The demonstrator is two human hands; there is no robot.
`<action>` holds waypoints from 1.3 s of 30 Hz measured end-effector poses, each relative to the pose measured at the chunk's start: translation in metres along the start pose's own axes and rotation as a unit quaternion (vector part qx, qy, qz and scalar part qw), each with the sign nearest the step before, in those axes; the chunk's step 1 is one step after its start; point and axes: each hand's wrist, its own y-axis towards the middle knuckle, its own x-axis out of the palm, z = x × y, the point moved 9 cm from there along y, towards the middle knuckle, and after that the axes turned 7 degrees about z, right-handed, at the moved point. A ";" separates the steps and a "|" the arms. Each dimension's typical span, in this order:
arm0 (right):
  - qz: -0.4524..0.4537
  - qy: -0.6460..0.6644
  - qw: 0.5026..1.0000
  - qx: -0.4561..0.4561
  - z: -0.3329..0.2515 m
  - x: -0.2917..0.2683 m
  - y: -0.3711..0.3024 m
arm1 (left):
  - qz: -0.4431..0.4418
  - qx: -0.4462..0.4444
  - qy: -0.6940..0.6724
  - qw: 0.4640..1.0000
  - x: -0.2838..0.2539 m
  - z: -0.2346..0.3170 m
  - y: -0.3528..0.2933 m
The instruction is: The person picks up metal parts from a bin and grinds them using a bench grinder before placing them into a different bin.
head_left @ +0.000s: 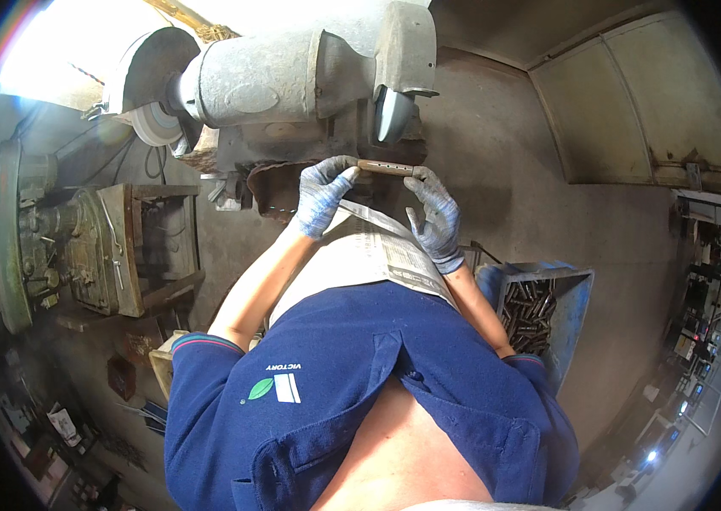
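Note:
Between my two gloved hands I hold a narrow brownish metal bar with a row of small holes or slots along it. My left hand pinches its left end between thumb and fingers. At the right end, my right hand grips with thumb and forefinger while its other fingers curl loosely. The bar lies nearly level, just in front of a grey bench grinder. The grinder's right wheel is a little above the bar, not touching it.
A pale wheel shows under the grinder's left guard. At my right stands a blue metal bin with many small dark metal parts in it. A green-grey machine stands at the left. A metal cabinet is at the far right.

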 end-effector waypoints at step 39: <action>0.036 0.198 0.942 0.269 0.104 -0.004 0.016 | 0.084 -0.200 -0.031 0.976 0.020 -0.052 0.058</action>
